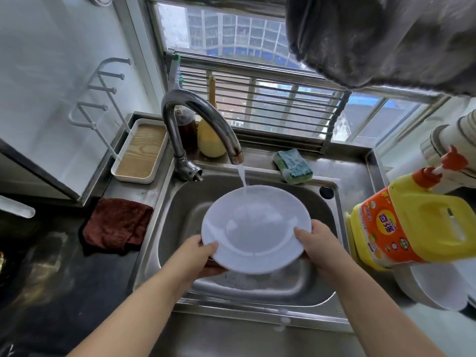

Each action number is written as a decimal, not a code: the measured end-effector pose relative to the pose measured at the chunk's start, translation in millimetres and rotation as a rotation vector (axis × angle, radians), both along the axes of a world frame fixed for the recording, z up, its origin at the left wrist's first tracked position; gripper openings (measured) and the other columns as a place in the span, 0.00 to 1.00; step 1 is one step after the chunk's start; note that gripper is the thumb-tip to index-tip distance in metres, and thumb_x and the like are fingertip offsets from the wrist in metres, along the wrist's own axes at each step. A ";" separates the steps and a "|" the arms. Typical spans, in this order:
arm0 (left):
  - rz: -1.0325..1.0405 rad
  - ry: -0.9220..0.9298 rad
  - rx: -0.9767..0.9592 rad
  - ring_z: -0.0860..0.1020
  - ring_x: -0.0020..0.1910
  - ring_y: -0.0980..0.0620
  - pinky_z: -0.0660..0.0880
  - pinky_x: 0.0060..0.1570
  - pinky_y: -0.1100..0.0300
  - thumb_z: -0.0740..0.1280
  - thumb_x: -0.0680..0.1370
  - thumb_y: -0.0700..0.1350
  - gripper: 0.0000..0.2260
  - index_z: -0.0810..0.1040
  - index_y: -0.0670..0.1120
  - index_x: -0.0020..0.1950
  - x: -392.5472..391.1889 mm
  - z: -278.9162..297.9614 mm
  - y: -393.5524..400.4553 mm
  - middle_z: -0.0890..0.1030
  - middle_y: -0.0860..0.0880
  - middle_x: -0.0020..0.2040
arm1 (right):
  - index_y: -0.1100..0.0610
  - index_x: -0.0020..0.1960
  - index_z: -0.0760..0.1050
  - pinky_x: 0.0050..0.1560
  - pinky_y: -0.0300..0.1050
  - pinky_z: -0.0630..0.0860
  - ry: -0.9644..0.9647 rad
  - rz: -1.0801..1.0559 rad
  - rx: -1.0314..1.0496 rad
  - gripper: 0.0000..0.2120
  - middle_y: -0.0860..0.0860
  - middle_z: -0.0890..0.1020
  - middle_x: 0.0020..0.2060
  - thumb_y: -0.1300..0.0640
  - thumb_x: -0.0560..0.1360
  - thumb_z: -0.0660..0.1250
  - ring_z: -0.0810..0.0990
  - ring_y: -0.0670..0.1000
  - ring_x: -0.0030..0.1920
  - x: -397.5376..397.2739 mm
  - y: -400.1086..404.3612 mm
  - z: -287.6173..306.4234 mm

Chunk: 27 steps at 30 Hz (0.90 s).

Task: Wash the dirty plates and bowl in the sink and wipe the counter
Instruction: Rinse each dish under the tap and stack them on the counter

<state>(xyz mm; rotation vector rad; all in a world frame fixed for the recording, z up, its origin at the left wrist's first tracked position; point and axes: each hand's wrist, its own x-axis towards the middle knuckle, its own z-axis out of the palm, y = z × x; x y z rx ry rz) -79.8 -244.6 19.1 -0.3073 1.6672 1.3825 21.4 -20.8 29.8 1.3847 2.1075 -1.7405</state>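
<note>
A white plate point(255, 228) is held over the steel sink point(327, 258), tilted under the water running from the curved tap point(203, 112). My left hand point(198, 256) grips the plate's near-left rim, thumb on top and fingers underneath. My right hand point(318, 240) grips the right rim the same way. A green-and-yellow sponge point(293, 166) lies on the sink's back ledge. A dark red cloth point(117, 224) lies crumpled on the counter left of the sink.
A yellow detergent jug point(412, 228) with a red pump stands right of the sink, with white bowls point(438, 289) stacked beside it. A wood-lined tray point(140, 150) and bottles sit behind the tap. A grey towel point(386, 39) hangs overhead.
</note>
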 end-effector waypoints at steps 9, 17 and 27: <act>0.096 -0.183 0.108 0.79 0.38 0.43 0.78 0.36 0.52 0.56 0.78 0.28 0.14 0.68 0.43 0.60 -5.1 -10.2 46.8 0.79 0.40 0.45 | 0.48 0.58 0.65 0.36 0.27 0.70 0.221 0.107 0.460 0.08 0.39 0.74 0.45 0.54 0.81 0.59 0.75 0.39 0.43 18.9 -13.8 27.1; 0.245 0.233 0.173 0.77 0.46 0.49 0.76 0.41 0.53 0.54 0.79 0.28 0.16 0.69 0.49 0.54 -23.0 6.9 49.5 0.79 0.49 0.49 | 0.47 0.58 0.71 0.50 0.47 0.81 0.494 -0.366 -0.338 0.13 0.50 0.80 0.53 0.62 0.79 0.61 0.79 0.51 0.54 5.5 -12.5 -15.2; 0.233 0.601 0.026 0.81 0.51 0.55 0.78 0.53 0.54 0.63 0.79 0.36 0.15 0.73 0.54 0.60 -10.7 40.1 4.1 0.84 0.53 0.48 | 0.62 0.62 0.73 0.39 0.44 0.80 0.286 -0.370 -0.658 0.12 0.56 0.82 0.52 0.61 0.82 0.55 0.81 0.54 0.49 -29.0 -40.0 -36.2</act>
